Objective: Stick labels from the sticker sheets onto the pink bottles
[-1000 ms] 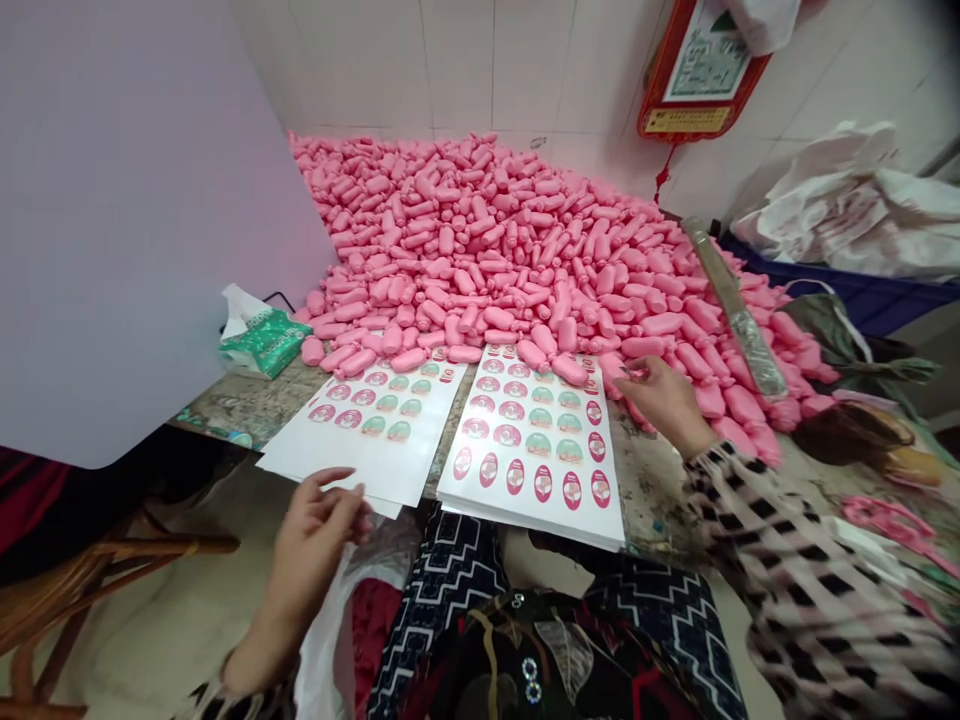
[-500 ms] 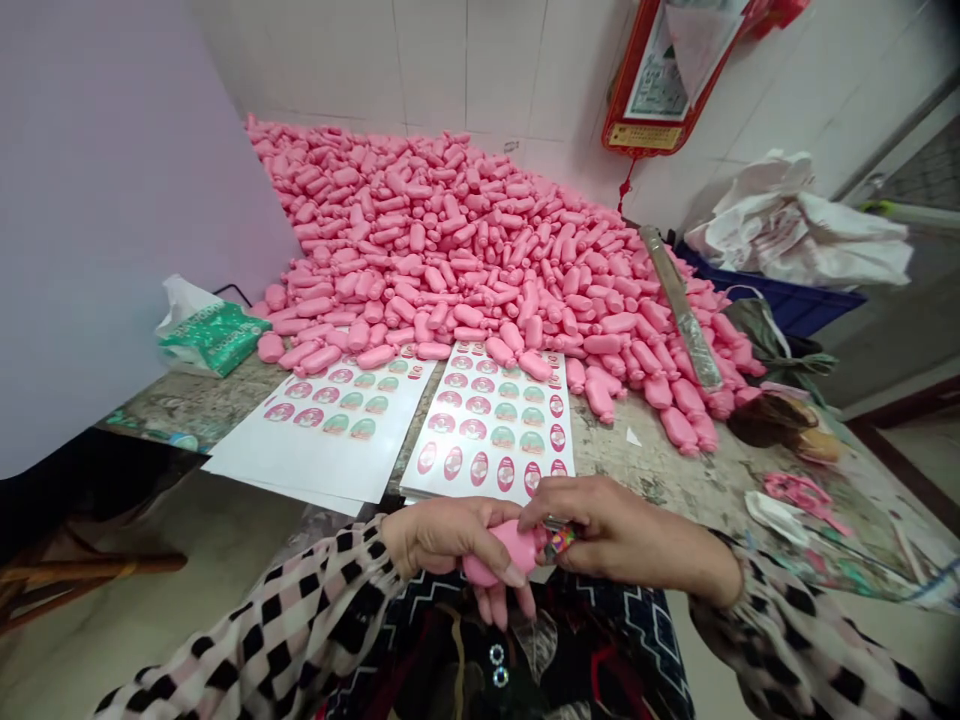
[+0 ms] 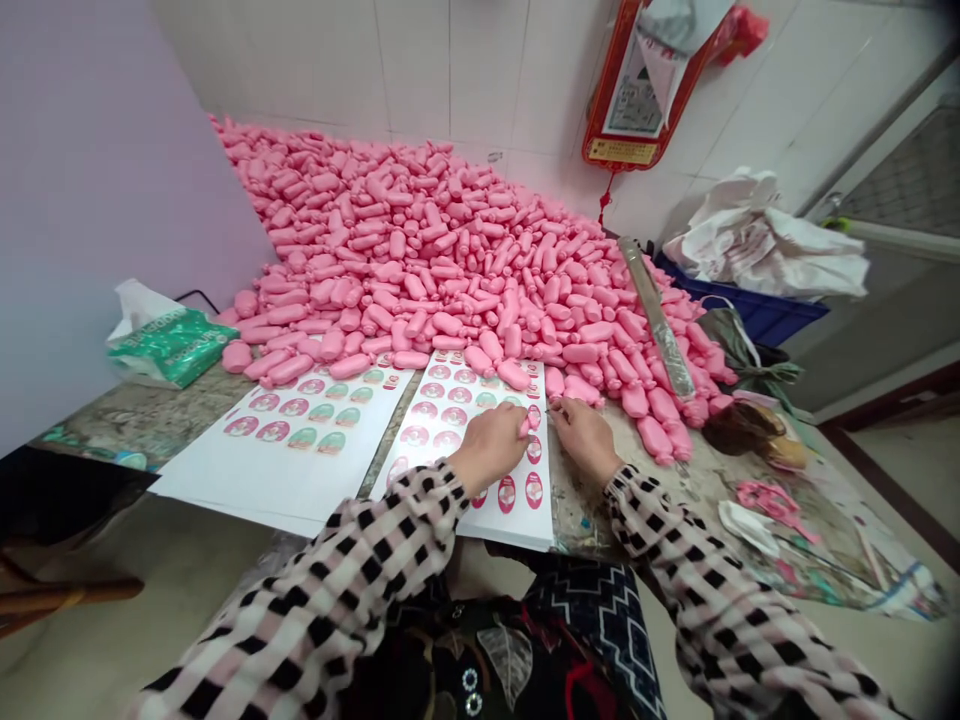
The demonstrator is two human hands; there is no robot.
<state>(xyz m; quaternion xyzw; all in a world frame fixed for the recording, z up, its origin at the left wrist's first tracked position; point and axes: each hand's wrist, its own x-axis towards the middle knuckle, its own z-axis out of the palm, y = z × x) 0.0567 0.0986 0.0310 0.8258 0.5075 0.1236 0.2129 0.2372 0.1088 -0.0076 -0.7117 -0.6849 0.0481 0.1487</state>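
A heap of pink plastic bottles (image 3: pixel 420 250) covers the surface (image 3: pixel 142 425), above a stack of label sheets (image 3: pixel 510 490). The left hand (image 3: pixel 487 448) rests on the sheet, pinching something too small to tell; the right hand (image 3: pixel 585 440) pinches at its edge.

left hand (image 3: pixel 487 450), right hand (image 3: pixel 586 440): bare. left sleeve (image 3: pixel 315 590), right sleeve (image 3: pixel 712 580): long, white with black and pink checks, gathered at the cuff. dark garment (image 3: pixel 442 670): leaf print, small silver rings (image 3: pixel 470 681). black panel (image 3: pixel 607 610): white zigzag lines.
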